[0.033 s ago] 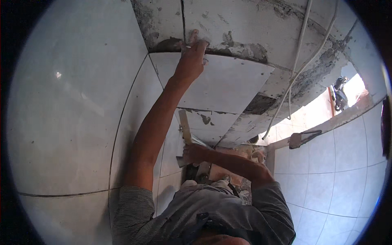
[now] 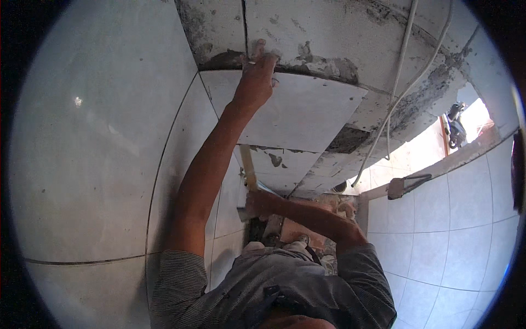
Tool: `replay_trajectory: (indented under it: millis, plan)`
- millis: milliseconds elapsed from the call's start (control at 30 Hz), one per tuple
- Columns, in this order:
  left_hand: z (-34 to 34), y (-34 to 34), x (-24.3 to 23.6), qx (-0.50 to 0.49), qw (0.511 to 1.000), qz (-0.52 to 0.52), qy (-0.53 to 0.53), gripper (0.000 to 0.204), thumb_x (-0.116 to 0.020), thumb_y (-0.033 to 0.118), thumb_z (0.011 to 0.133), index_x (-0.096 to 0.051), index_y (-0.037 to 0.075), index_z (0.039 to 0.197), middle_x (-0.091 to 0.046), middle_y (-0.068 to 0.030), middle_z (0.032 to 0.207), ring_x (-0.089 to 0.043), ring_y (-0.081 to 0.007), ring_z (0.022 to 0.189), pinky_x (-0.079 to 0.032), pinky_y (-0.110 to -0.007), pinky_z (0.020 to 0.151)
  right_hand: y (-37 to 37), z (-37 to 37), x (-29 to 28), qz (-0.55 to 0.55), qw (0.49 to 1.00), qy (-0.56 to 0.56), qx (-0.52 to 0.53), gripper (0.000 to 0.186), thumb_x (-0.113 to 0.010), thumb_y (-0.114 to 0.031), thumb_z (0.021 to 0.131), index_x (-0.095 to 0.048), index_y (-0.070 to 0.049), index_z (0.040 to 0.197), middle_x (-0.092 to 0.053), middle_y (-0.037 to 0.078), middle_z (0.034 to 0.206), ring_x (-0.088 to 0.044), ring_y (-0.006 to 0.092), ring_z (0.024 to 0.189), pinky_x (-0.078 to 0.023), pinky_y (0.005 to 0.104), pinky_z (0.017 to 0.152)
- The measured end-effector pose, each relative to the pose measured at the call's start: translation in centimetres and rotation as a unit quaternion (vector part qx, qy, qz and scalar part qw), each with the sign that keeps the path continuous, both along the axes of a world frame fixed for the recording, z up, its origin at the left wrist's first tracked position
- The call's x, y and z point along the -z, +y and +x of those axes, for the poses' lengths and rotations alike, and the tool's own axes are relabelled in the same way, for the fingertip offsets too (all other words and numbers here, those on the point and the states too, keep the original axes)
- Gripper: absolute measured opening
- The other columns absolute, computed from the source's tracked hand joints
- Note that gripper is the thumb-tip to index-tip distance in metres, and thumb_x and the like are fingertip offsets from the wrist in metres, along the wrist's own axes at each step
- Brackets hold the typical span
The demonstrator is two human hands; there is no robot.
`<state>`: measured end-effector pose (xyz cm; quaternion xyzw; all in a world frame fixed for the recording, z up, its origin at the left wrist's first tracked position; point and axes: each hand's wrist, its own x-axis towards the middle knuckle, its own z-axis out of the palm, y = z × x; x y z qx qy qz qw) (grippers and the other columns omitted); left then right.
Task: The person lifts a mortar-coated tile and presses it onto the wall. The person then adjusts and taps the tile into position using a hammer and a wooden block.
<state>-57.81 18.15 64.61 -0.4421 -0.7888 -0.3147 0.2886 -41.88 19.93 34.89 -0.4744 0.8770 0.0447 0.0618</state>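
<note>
Head-worn fisheye looks steeply down, close along a tiled wall.
</note>
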Motion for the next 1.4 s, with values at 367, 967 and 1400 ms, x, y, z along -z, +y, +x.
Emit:
replay_trajectory:
  millis: [367, 967, 1400]
  plan:
    - [0.0, -0.6, 0.2, -0.079, 0.995, -0.057, 0.03, 0.045, -0.061, 0.002, 0.069, -0.04, -0.001, 0.108, -0.049, -0.0229, 0.106, -0.043, -0.0371, 0.107, -0.025, -0.056, 0.094, 0.1, 4.2, -2.6, -0.117, 0.987, -0.052, 0.101, 0.05, -0.067, -0.032, 0.056, -0.051, -0.007, 0.096, -0.051, 0.011, 0.095, -0.047, 0.027, 0.098, -0.035, 0.04, 0.09]
    - [-0.1, -0.3, 0.4, -0.051, 0.996, -0.057, 0.037, 0.064, -0.062, 0.023, 0.076, -0.028, -0.003, 0.123, -0.018, -0.026, 0.134, -0.029, -0.0397, 0.12, -0.025, -0.047, 0.097, 14.1, 31.8, 3.0, -0.234, 0.632, -0.24, 0.699, 0.048, -0.071, -0.033, 0.06, -0.053, -0.001, 0.091, -0.054, 0.019, 0.092, -0.052, 0.0341, 0.087, -0.039, 0.0416, 0.073]
    - [1.4, 1.0, -0.2, -0.106, 0.994, -0.001, -0.034, 0.068, -0.048, 0.032, 0.085, -0.014, -0.006, 0.13, -0.034, -0.0298, 0.124, -0.04, -0.0351, 0.115, -0.034, -0.036, 0.093, 17.0, 42.0, 17.6, -0.305, 0.466, -0.26, 0.789, 0.047, -0.069, -0.016, 0.067, -0.046, 0.006, 0.102, -0.057, 0.016, 0.088, -0.056, 0.0238, 0.076, -0.045, 0.0341, 0.068]
